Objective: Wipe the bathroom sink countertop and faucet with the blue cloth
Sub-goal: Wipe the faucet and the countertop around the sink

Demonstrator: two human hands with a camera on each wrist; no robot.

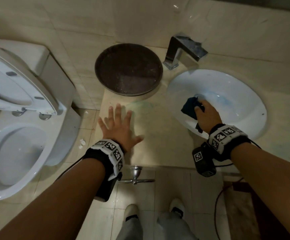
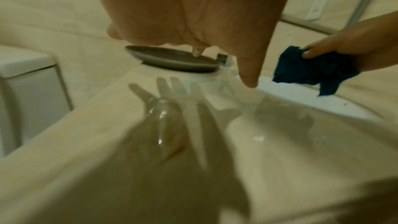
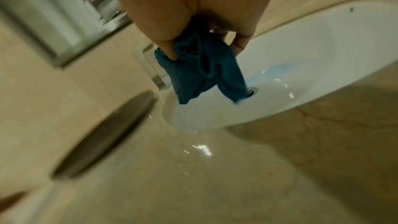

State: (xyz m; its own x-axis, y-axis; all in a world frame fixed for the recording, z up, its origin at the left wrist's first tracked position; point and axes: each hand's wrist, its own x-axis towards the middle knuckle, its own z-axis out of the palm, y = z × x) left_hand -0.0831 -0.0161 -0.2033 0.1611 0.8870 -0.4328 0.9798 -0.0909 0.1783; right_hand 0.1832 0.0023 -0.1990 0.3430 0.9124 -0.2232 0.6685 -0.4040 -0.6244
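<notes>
My right hand (image 1: 204, 113) grips the dark blue cloth (image 1: 190, 108) above the left side of the white sink basin (image 1: 236, 94). In the right wrist view the cloth (image 3: 202, 72) hangs bunched from my fingers, its lower corner near the drain (image 3: 252, 91). My left hand (image 1: 118, 125) hovers flat with fingers spread over the beige countertop (image 1: 158, 135), holding nothing; the left wrist view shows its shadow on the countertop (image 2: 150, 142) and the cloth (image 2: 312, 71) at the right. The square chrome faucet (image 1: 184, 49) stands behind the basin.
A round dark tray (image 1: 128, 69) sits on the countertop left of the faucet. A white toilet (image 1: 19, 135) with its lid up stands to the left. A chrome pipe fitting (image 1: 135, 175) sticks out below the counter's front edge. A faint blue smear (image 1: 217, 99) marks the basin.
</notes>
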